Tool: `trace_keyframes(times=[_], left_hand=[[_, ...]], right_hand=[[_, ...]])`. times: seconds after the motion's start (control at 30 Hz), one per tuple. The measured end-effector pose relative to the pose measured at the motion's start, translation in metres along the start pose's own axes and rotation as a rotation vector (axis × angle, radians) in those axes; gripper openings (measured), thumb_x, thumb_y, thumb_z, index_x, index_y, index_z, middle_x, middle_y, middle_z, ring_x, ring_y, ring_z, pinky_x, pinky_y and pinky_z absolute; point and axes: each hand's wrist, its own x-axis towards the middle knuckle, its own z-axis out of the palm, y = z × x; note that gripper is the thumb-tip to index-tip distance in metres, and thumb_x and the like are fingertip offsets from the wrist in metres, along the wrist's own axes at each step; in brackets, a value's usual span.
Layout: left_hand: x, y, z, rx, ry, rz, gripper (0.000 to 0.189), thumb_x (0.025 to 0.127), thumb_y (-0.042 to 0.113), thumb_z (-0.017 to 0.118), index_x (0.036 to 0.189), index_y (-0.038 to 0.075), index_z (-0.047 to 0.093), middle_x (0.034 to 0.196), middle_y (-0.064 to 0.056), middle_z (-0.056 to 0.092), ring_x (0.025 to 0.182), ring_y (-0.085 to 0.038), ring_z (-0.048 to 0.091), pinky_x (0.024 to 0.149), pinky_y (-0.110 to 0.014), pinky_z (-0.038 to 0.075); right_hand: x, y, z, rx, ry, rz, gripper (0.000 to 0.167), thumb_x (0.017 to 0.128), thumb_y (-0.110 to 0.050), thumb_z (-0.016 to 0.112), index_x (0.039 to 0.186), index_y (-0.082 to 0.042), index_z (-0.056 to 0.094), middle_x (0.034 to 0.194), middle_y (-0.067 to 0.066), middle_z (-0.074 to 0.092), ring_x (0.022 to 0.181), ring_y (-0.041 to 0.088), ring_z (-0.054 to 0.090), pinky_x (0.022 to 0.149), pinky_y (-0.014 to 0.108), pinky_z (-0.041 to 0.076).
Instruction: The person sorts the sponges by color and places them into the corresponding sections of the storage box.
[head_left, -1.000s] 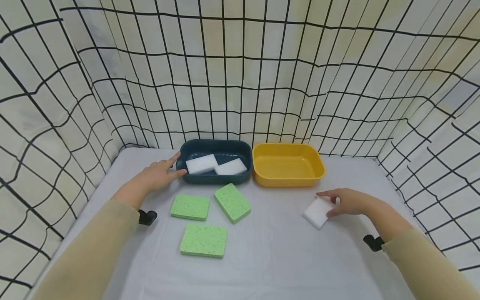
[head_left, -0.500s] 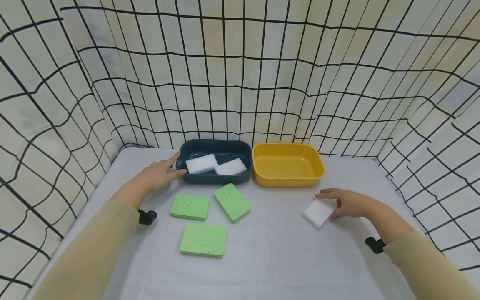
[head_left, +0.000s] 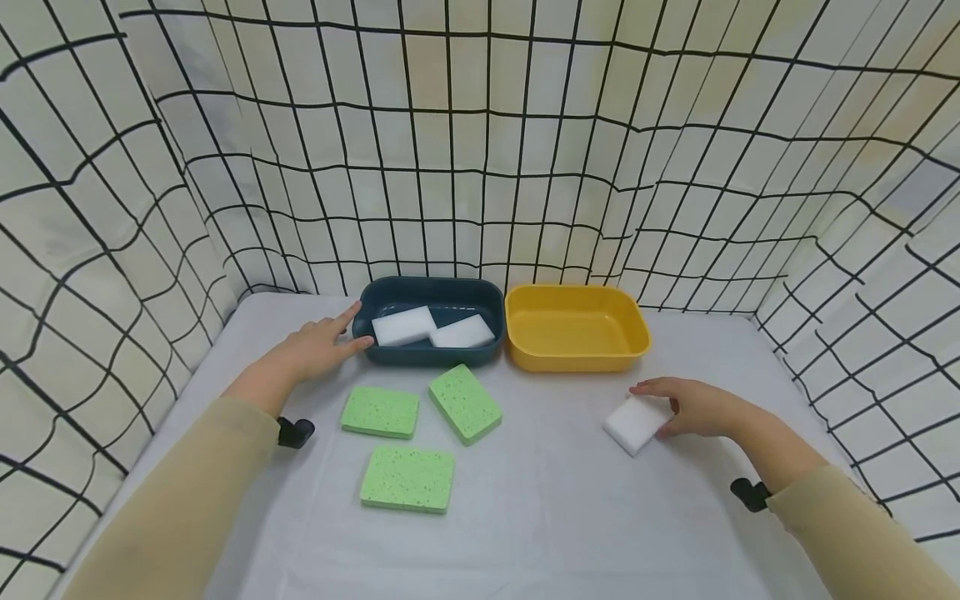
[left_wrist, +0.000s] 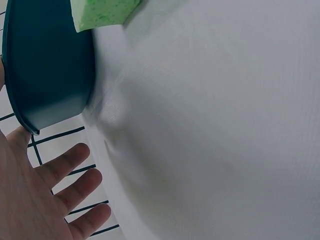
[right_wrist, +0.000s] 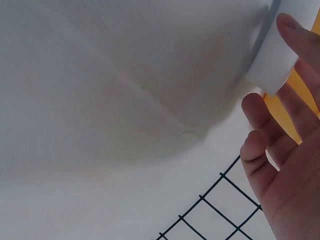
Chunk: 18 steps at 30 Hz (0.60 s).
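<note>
My left hand (head_left: 310, 356) is at the left end of a dark blue tub (head_left: 431, 358), thumb and index finger touching its rim and the other fingers spread in the left wrist view. Two white sponges, one on the left (head_left: 405, 327) and one on the right (head_left: 462, 332), lie inside that tub. On the right, my right hand (head_left: 700, 407) pinches a third white sponge (head_left: 634, 423) by its edges, thumb on one side and fingers on the other. The right wrist view shows this sponge (right_wrist: 281, 52) partly cut off, with two fingers off it.
A yellow tub (head_left: 577, 364) stands beside the blue one. Three green sponges lie in front of the tubs: an upper left one (head_left: 380, 412), a tilted one (head_left: 465, 405) and a lower one (head_left: 407, 479). Black wire mesh (head_left: 483, 173) surrounds the white-covered table (head_left: 540, 517).
My right index finger and thumb have shifted from over the white sponge to its edges and now pinch it. The sponge has barely moved. My left hand stays on the blue tub.
</note>
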Motion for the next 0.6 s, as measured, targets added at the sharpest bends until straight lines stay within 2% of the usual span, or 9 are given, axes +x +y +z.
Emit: trace_keyframes(times=[0.07, 0.33, 0.6], left_hand=[[0.0002, 0.0001, -0.0005, 0.004, 0.001, 0.003, 0.092, 0.091, 0.08, 0.028, 0.159, 0.029, -0.007, 0.157, -0.031, 0.021, 0.138, -0.06, 0.016, 0.105, -0.077, 0.017], [-0.0013, 0.0016, -0.0025, 0.012, 0.001, 0.01, 0.09, 0.094, 0.076, 0.029, 0.16, 0.027, -0.006, 0.156, -0.032, 0.022, 0.138, -0.061, 0.017, 0.106, -0.077, 0.016], [-0.0004, 0.0008, -0.0016, 0.015, 0.006, 0.018, 0.088, 0.095, 0.074, 0.031, 0.16, 0.026, -0.005, 0.155, -0.032, 0.024, 0.138, -0.06, 0.019, 0.106, -0.076, 0.017]], right_hand=[[-0.001, -0.0004, -0.0006, 0.001, 0.01, 0.001, 0.068, 0.079, -0.028, 0.085, 0.141, -0.032, 0.057, 0.141, 0.008, 0.053, 0.102, 0.027, 0.056, 0.087, 0.047, 0.053], [-0.0037, -0.0026, -0.0046, -0.065, 0.068, -0.108, 0.061, 0.075, -0.049, 0.083, 0.132, -0.031, 0.066, 0.133, 0.004, 0.056, 0.093, 0.02, 0.052, 0.079, 0.037, 0.048], [-0.0027, -0.0095, -0.0022, -0.109, 0.107, -0.099, 0.061, 0.074, -0.055, 0.082, 0.129, -0.033, 0.068, 0.125, 0.002, 0.057, 0.093, 0.02, 0.052, 0.08, 0.037, 0.05]])
